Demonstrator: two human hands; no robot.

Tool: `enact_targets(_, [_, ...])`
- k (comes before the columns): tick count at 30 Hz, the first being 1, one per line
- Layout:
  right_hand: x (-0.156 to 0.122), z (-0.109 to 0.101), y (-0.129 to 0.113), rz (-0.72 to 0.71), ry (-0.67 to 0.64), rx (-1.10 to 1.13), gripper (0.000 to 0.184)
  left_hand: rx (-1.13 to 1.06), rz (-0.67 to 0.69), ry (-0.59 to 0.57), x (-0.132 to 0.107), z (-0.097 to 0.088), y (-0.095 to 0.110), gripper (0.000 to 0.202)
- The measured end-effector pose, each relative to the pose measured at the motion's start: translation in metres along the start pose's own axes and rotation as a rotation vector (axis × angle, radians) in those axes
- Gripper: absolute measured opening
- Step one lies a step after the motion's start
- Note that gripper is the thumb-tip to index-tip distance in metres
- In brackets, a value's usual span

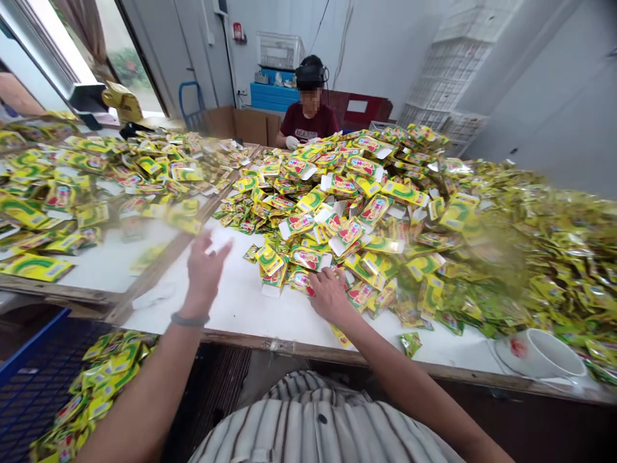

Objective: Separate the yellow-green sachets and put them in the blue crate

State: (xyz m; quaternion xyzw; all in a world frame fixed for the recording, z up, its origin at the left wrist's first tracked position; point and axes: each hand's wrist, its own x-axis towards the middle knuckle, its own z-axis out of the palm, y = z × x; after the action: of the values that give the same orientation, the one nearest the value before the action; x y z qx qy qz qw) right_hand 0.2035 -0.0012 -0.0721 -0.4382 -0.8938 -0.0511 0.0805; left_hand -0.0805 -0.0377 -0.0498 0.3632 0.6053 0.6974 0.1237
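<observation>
A large heap of small yellow and green sachets [366, 206] covers the white table [241, 302]. My right hand [329, 294] rests at the near edge of the heap, fingers curled down onto a few sachets [301, 278]. My left hand [205, 270] is raised above bare table left of the heap, fingers stretched out and holding nothing; a dark band sits on its wrist. Whether the right hand grips a sachet is hidden under the fingers.
A blue crate [43, 386] holding more sachets stands at the lower left. A white cup [542, 354] sits at the table's near right edge. A second table [110, 257] with sachets lies to the left. Another person [308, 119] sits at the far side.
</observation>
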Motion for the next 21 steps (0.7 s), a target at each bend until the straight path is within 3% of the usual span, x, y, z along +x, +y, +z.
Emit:
enact_targets(2, [-0.009, 0.000, -0.006, -0.084, 0.034, 0.049, 0.037, 0.188, 0.100, -0.313, -0.048, 0.015, -0.012, 0.051])
enact_targets(5, [-0.024, 0.002, -0.019, -0.260, 0.009, 0.136, 0.038, 0.379, 0.232, -0.834, -0.108, 0.030, -0.018, 0.059])
enact_targets(7, [-0.033, 0.004, -0.025, -0.330, -0.065, 0.208, 0.032, 0.536, 0.232, -0.990, -0.128, 0.031, -0.017, 0.059])
enact_targets(10, [-0.039, 0.003, -0.025, -0.296, -0.082, 0.285, 0.024, 0.728, 0.251, -0.983, -0.130, 0.026, -0.015, 0.051])
enact_targets(13, [-0.022, -0.004, -0.018, -0.138, -0.007, 0.246, 0.019, 0.827, 0.253, -0.837, -0.118, 0.020, -0.015, 0.060])
enact_targets(16, [0.019, -0.013, -0.012, -0.031, -0.027, 0.149, 0.024, 0.835, 0.143, -0.702, -0.110, 0.018, -0.018, 0.057])
enact_targets(21, [0.090, -0.012, -0.019, 0.032, -0.048, 0.098, 0.026, 0.815, -0.048, -0.625, -0.105, 0.022, -0.028, 0.027])
